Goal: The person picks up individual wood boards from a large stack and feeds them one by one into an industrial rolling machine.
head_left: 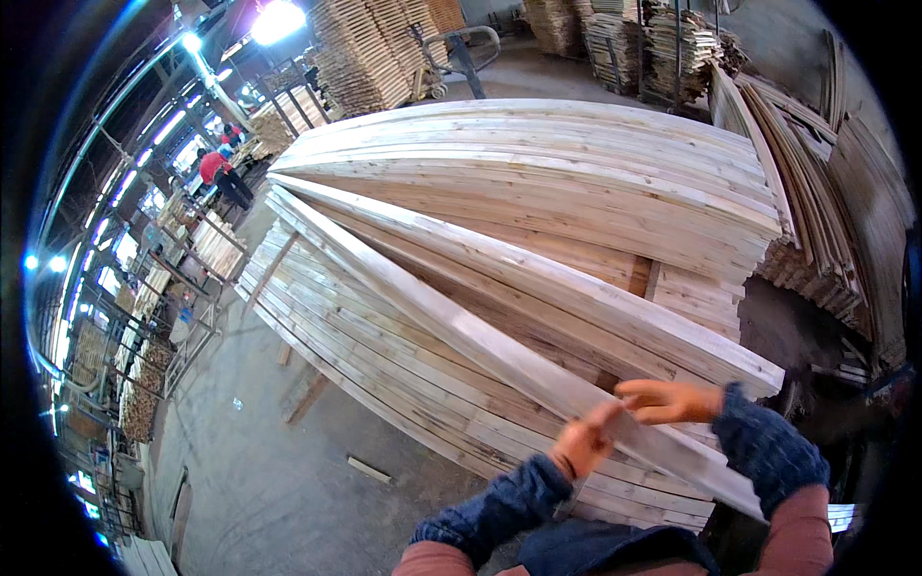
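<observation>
A long pale wooden board runs slantwise from the far left of the stack toward my body, its near end passing beside my right forearm. My left hand, in an orange glove and slightly blurred, is closed at the board's near edge. Just to the right, my gloved right hand grips the far edge, with its fingers pointing left across the wood. Beneath the board lies a layer of flat planks. Another long plank row fans out on the far side, with a dark gap between it and the board.
A high pile of planks stands beyond. Loose, leaning boards are at the right. Stacked timber and a cart handle stand behind. Wood scraps lie on the concrete floor. A person in red is far left.
</observation>
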The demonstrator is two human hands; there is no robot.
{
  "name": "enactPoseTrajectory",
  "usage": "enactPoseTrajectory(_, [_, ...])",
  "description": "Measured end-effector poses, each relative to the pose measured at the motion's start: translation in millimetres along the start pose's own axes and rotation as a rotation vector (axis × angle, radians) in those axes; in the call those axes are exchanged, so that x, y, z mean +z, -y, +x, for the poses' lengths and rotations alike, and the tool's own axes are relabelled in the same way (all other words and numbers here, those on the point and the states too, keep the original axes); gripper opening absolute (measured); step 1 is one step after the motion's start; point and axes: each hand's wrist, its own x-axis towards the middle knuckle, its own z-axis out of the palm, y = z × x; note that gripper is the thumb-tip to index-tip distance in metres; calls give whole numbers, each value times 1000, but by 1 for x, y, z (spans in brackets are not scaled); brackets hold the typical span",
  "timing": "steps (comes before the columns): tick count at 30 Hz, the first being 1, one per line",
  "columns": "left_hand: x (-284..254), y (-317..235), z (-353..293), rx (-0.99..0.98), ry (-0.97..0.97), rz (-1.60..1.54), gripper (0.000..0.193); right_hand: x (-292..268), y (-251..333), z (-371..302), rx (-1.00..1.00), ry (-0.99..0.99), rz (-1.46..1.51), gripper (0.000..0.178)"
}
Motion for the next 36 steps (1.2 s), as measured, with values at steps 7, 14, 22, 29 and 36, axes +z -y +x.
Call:
enactPoseTrajectory(7, [-16,88,-45,-603,378,133,38,97,-24,122,1,94,393,104])
enactPoseTrajectory(14, [-7,-111,-98,296,272,1257,48,115,-139,-38,147,84,476,105])
enactPoseTrajectory(22, [-53,-269,-18,116,460,2563,93,120,-147,-246,361,-239,-80,119])
enactPoseTrajectory(29, [-39,-198,1,114,474,2741,84,154,-172,-305,413,-470,-615,119])
enactPoseTrajectory(36, [25,-81,-56,467,393,2757,76,171,-208,-402,578,-681,-850,127])
